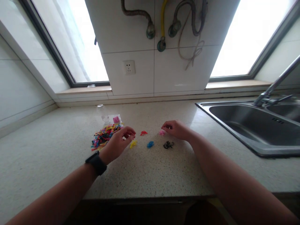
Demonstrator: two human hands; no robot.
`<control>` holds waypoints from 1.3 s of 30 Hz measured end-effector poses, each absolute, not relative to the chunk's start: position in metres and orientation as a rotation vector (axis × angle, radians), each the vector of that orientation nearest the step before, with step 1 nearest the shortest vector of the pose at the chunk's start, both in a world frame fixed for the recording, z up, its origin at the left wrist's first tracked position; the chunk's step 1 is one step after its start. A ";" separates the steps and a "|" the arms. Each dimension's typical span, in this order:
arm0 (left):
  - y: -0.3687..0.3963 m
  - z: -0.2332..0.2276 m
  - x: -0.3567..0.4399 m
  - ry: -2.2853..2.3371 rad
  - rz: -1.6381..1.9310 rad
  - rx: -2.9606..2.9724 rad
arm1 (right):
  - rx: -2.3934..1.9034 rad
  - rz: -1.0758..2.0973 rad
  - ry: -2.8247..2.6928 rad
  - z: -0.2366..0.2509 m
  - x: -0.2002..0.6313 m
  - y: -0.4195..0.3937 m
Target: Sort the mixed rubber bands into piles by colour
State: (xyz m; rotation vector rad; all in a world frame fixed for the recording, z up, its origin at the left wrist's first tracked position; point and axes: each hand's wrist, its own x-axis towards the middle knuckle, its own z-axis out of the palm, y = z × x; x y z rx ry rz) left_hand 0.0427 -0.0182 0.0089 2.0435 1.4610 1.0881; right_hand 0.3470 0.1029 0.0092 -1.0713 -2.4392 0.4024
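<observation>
My left hand (pixel 122 140) is closed in a pinch beside a heap of mixed-colour small rubber bands (pixel 103 136). A tiny reddish bit shows at its fingertips, too small to name. Just right of them lie a yellow pile (pixel 133 143) and a red pile (pixel 143 133) of bands. My right hand (pixel 176 128) is closed, its fingertips at a pink pile of bands (pixel 162 132); what they hold, if anything, is hidden. A blue pile (pixel 150 144) sits between the hands, and a black pile (pixel 168 144) lies below my right hand.
Behind the heap are a clear container (pixel 103 114), seemingly on its side, and a clear bag with something pink (pixel 116 119). A steel sink (pixel 248 125) with a faucet (pixel 267 95) is set into the speckled countertop (pixel 140 175) at right. Hoses (pixel 138 12) hang on the wall.
</observation>
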 end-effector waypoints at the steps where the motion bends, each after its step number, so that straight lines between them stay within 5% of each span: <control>1: -0.017 0.009 0.046 1.460 1.074 2.060 | -1.068 0.403 -2.442 0.009 0.347 0.103; 39: 0.024 -0.004 0.047 1.357 0.821 2.422 | -1.064 0.417 -2.419 0.012 0.347 0.098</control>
